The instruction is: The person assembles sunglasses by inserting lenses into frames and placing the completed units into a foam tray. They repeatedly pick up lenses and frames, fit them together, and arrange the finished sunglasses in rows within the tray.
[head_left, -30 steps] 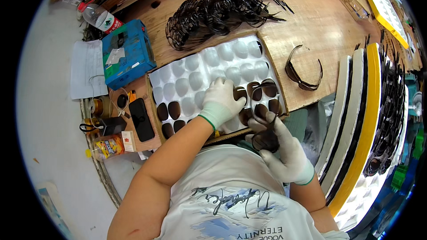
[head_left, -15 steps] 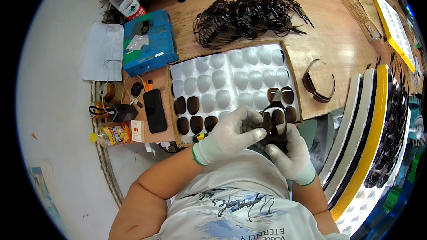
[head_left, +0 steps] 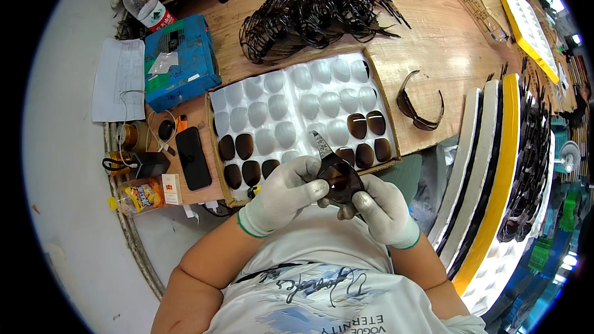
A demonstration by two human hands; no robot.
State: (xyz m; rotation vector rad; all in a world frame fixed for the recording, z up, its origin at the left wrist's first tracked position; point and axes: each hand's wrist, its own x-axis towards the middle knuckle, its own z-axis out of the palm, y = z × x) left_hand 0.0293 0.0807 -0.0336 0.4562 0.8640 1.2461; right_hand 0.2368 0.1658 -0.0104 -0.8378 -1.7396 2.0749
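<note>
Both hands wear white gloves and meet close to my chest. My left hand (head_left: 281, 195) and my right hand (head_left: 383, 207) together grip a dark sunglasses frame (head_left: 337, 176) with a brown lens, one temple arm pointing up toward the tray. Just beyond lies a white moulded lens tray (head_left: 297, 102) in a cardboard box, with several brown lenses (head_left: 366, 125) in its near pockets on the right and left. A finished pair of dark sunglasses (head_left: 421, 108) lies alone on the wooden table to the right.
A heap of dark frames (head_left: 315, 15) lies at the back of the table. At left are a blue box (head_left: 179, 62), a black phone (head_left: 192, 158), a plastic bottle (head_left: 145, 6), papers and small packets. Stacked trays (head_left: 495, 167) stand on edge at right.
My left hand left the lens tray and came back to my right hand. Both now hold the frame together, closer to my chest. The view has shifted, so the table sits lower in the picture.
</note>
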